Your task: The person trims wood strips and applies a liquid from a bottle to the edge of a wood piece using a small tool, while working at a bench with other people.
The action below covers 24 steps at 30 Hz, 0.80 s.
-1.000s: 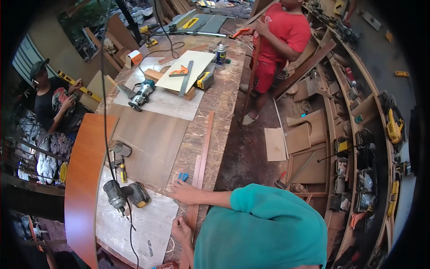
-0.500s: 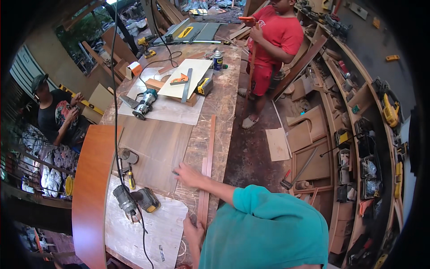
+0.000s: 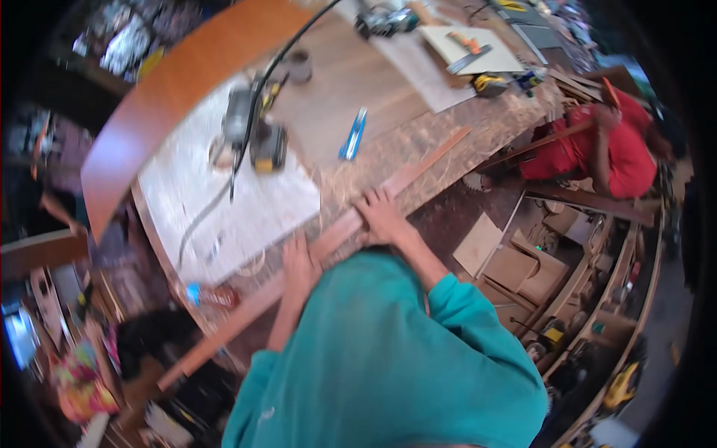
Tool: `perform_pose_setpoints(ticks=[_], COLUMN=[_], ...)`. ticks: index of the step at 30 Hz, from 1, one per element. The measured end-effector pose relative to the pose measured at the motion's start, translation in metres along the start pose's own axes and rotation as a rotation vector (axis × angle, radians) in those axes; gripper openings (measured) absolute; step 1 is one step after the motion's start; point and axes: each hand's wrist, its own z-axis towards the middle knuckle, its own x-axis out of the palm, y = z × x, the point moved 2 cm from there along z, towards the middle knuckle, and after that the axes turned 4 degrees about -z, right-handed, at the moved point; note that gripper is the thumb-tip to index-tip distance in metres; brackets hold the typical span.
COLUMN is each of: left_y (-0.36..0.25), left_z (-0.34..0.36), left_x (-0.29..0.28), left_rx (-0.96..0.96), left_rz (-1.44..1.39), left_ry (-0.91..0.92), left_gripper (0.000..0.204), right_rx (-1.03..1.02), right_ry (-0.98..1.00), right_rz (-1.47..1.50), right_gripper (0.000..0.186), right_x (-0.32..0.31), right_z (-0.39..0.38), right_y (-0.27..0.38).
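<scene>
Long reddish-brown wooden strips point(image 3: 246, 313) lie along the bench's near edge, apparently overlapping lengthwise, one end projecting past the corner at lower left. My left hand point(image 3: 300, 261) grips them near the middle, fingers over the top. Farther right, my right hand point(image 3: 382, 218) also clasps the wood, its fingers across the upper face and thumb on the near side. A blue utility knife point(image 3: 353, 134) rests on the bench beyond my right hand, apart from it. Motion blurs the finger details.
On a white board point(image 3: 224, 187) stand a grey power tool point(image 3: 237, 112) and a battery point(image 3: 269, 148), with a black cable point(image 3: 258, 89) across them. A bottle point(image 3: 216, 296) is at the lower left corner. A person in red point(image 3: 612, 145) holds a long strip at right.
My view has swung round along the bench. My right hand has left the brown panel and taken hold of the strips; the blue knife now lies loose. The strips have slid past the corner.
</scene>
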Motion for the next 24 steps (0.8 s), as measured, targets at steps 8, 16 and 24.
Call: perform_pose_setpoints(ticks=[8,16,24], left_y=[0.016,0.04,0.054], left_z=[-0.033,-0.065,-0.119], left_x=[-0.018,-0.067,-0.092], left_rx=[-0.22,-0.461,-0.62], left_rz=[-0.108,-0.127,-0.143], left_ry=[-0.055,-0.154,-0.344], left_gripper=[0.018,0.032,0.016], right_rx=[-0.127,-0.285,-0.397], right_ry=[0.069,-0.031,0.005], right_rz=[-0.051,0.053,-0.059], right_gripper=[0.065,0.059,0.054], right_x=[0.017,0.012,0.011], right_z=[0.015,0.003,-0.007], right_y=[-0.007,-0.015,-0.017])
